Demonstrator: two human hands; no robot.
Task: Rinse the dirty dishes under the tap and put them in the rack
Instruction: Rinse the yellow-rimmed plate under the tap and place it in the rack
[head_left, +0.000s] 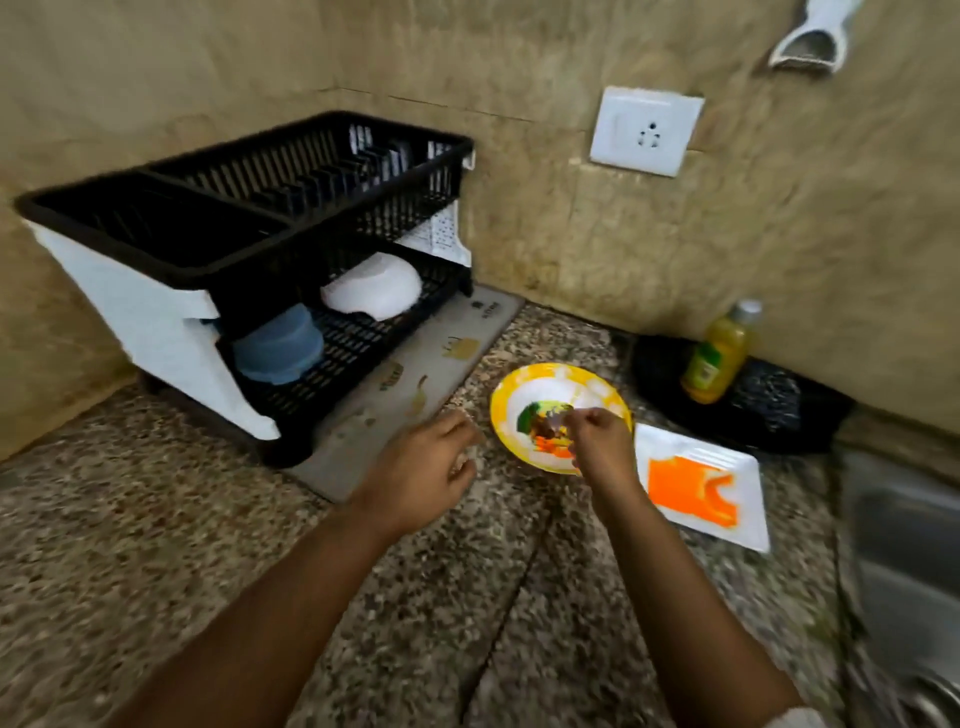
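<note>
A round yellow-rimmed plate (524, 379) smeared with green, brown and orange food lies on the speckled counter. My right hand (602, 441) is over its right side, fingers pinched on a small greyish spoon (557, 414), which is blurred. My left hand (421, 467) hovers just left of the plate, fingers loosely curled and holding nothing. A white square plate (737, 519) with an orange smear lies to the right, next to the steel sink (904, 545). The black two-tier dish rack (249, 218) stands at the back left. Its lower tier holds a white bowl (371, 288) and a blue container (278, 345).
A grey drying mat (415, 384) lies under and in front of the rack. A yellow bottle (719, 358) stands on a black mat (779, 410) by the wall. A wall socket (647, 130) is above. The tap is out of view.
</note>
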